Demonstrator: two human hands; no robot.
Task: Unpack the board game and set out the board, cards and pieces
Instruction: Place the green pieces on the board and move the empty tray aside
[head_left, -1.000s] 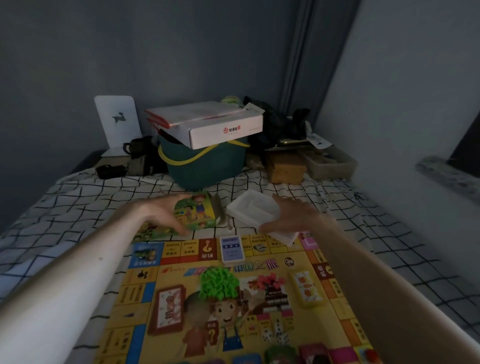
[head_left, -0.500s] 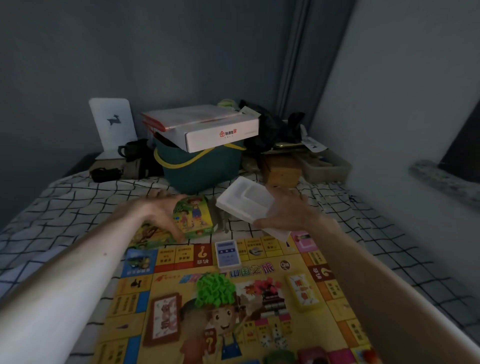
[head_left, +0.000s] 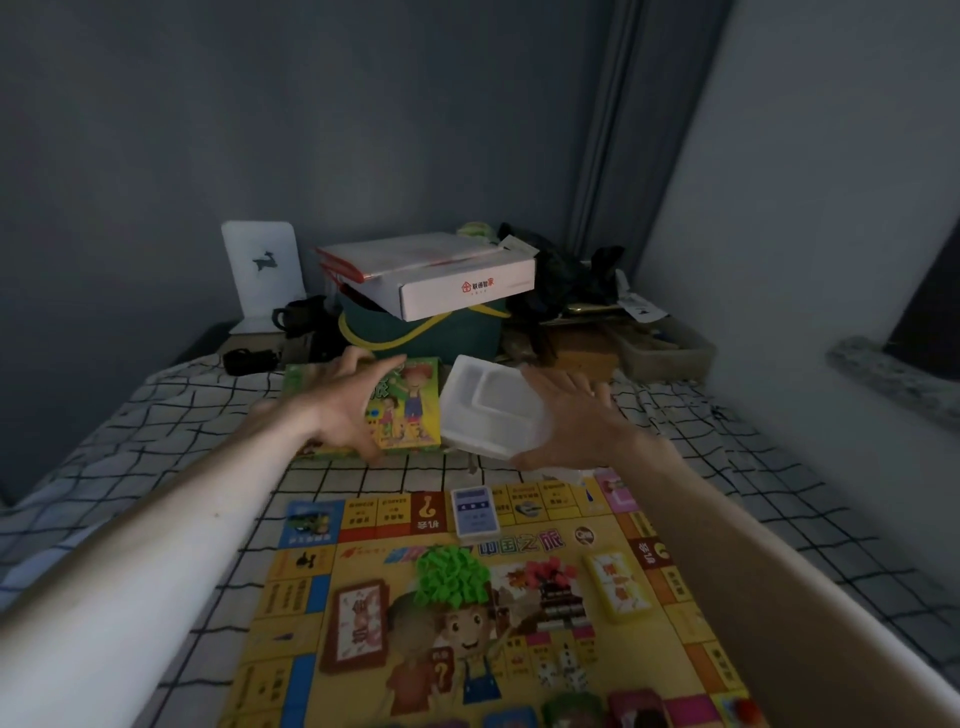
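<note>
Left hand (head_left: 348, 405) fingers curled on game box (head_left: 400, 410); right hand (head_left: 576, 426) apparently gripping white tray (head_left: 488, 410).

— What sort of place is this?
— A dim bedroom in a home: a bed under a black-and-white checked sheet (head_left: 171, 415) fills the floor between grey walls.
— And beyond the sheet?
— Household clutter at its far edge: a green bucket (head_left: 441, 338) topped by a white carton (head_left: 457, 288), a dark mug (head_left: 296, 317) to the left of the bucket, a grey curtain (head_left: 613, 130) behind.
</note>
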